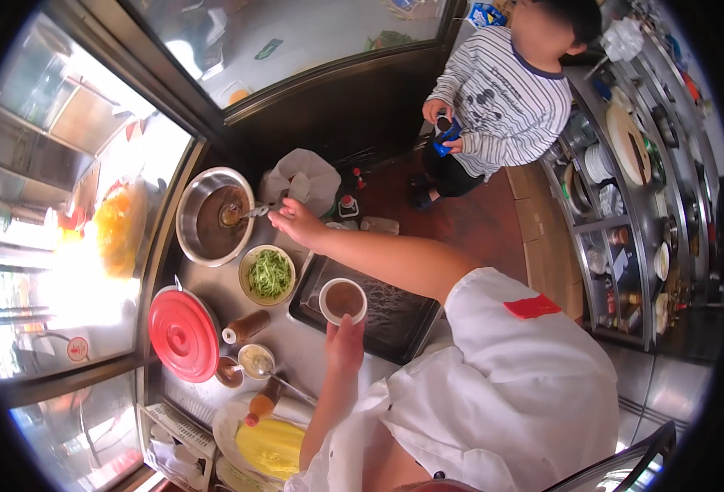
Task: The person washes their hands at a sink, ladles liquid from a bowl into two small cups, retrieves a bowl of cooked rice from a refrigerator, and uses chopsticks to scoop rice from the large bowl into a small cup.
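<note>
A white cup of brown liquid (343, 300) is gripped from below by my left hand (346, 344). My right hand (299, 226) has its fingers spread close to the end of a ladle handle (261, 211); whether they touch is unclear. The ladle's bowl lies in brown liquid inside a large steel bowl (184, 230). Beside that stands a bowl of shredded green vegetable (267, 275). Under the cup and my right forearm lies a dark rectangular tray (392, 310).
Near the window are a red lid (183, 335), a brown sauce bottle (248, 326), a small bowl with a spoon (256, 361), an orange sauce bottle (264, 403) and a plate of yellow sheets (272, 446). A person (497, 104) stands beyond the counter, near steel shelves (614, 224).
</note>
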The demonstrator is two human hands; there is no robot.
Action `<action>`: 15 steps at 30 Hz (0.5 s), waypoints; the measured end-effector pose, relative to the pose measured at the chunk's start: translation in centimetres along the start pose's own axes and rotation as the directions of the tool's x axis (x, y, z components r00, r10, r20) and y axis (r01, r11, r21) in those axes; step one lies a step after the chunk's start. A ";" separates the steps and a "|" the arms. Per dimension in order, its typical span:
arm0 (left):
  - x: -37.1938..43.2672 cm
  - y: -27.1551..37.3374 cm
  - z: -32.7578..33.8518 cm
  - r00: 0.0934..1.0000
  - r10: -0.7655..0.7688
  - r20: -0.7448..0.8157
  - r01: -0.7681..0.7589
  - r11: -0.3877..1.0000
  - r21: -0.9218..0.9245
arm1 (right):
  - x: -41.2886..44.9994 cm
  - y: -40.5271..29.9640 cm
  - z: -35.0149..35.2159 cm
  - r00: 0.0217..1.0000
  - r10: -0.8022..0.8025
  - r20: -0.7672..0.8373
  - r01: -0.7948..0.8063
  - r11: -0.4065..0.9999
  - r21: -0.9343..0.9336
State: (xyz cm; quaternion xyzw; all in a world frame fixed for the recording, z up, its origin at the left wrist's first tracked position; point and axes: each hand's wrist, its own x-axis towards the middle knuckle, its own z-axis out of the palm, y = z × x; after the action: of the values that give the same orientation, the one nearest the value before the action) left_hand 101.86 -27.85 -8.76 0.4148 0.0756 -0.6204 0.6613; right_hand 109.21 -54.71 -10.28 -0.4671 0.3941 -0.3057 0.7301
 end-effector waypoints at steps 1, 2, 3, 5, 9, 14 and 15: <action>-0.2 -0.8 0.1 1.000 -0.008 0.019 0.008 1.000 0.019 | -2.0 -1.1 -2.5 0.994 0.059 0.088 -0.063 0.997 0.039; -0.5 -1.6 -0.4 0.999 -0.026 -0.020 0.026 1.000 -0.005 | -5.5 -3.4 -4.1 0.983 0.135 0.124 -0.148 0.983 0.105; -0.4 -2.3 -0.2 0.997 -0.060 -0.041 0.059 0.998 -0.016 | -8.0 -3.4 -6.7 0.988 0.143 0.053 -0.151 0.971 0.186; -0.6 -3.4 0.0 0.997 -0.076 -0.023 0.076 0.997 0.014 | -13.4 -3.0 -12.7 0.984 0.179 0.008 -0.177 0.965 0.193; -0.9 -5.6 -0.8 0.996 -0.073 -0.050 0.077 0.994 0.075 | -27.5 -0.6 -24.5 0.912 0.321 -0.254 -0.278 0.941 0.192; 1.2 -8.5 -3.0 0.995 -0.091 -0.029 0.095 0.981 0.169 | -47.9 7.6 -36.7 0.660 0.392 -0.641 -0.356 0.914 0.193; 2.3 -8.8 -3.8 0.987 -0.132 -0.088 0.146 0.971 0.188 | -51.9 9.2 -38.3 0.599 0.388 -0.700 -0.377 0.908 0.181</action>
State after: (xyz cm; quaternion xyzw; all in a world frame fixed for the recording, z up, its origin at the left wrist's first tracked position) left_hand 96.19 -26.12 -16.59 0.4937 0.0683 -0.6537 0.5694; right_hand 50.88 -25.81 -13.44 -0.2080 0.7373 -0.3036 0.5666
